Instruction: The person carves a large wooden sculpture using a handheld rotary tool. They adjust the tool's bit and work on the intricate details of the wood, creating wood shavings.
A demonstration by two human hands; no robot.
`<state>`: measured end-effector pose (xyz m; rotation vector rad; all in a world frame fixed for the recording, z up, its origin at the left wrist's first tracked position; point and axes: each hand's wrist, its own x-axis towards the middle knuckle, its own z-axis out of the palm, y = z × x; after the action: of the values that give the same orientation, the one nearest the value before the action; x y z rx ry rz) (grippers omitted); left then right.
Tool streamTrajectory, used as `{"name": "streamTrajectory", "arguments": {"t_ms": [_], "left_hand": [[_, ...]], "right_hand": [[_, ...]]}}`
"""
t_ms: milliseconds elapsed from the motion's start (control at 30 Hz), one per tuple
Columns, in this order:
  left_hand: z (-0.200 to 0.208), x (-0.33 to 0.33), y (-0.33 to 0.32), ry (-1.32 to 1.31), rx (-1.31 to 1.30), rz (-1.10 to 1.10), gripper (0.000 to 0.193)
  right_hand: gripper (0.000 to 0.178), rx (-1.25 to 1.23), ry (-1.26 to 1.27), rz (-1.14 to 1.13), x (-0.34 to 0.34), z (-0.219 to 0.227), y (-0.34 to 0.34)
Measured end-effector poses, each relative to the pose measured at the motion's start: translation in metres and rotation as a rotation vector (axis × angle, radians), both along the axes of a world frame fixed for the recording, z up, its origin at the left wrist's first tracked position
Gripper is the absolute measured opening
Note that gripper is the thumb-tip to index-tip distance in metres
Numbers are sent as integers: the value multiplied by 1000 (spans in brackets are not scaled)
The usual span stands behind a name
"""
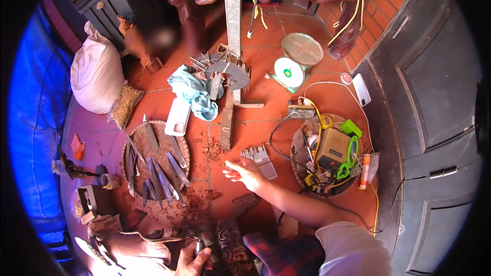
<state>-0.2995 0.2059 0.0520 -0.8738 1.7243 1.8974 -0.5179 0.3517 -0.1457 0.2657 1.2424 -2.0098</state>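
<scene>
My left hand (192, 262) is at the bottom, fingers and thumb wrapped round a dark rotary tool handpiece (199, 247) with a metal collar. Beside it lies a carved dark wooden piece (230, 243), with paler wood to the left lit very brightly. My right hand (244, 171) reaches out over the middle of the floor, palm partly turned up, fingers apart and nothing visible in them. Just beyond its wrist lies an open clear case of small bits (259, 161). To the left, a round woven tray (185, 145) bears several flat chisels and blades (162, 179).
A second woven basket (295, 167) holds a beige box, cables and green scissors. Beyond stand a dial scale (289, 73), a metal post (232, 15) and a turquoise cloth (179, 79). A white sack (94, 71) leans far left; grey doors (440, 122) border the right.
</scene>
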Motion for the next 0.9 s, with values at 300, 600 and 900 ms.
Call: {"name": "streamTrajectory", "arguments": {"t_ms": [300, 600, 900], "left_hand": [[10, -9, 9, 77, -76, -88, 16], [7, -3, 9, 11, -78, -57, 16], [-2, 19, 7, -12, -21, 91, 20]], "right_hand": [[22, -14, -91, -262, -47, -43, 34], [26, 48, -12, -428, -79, -47, 45], [13, 257, 254, -13, -22, -55, 80]]}}
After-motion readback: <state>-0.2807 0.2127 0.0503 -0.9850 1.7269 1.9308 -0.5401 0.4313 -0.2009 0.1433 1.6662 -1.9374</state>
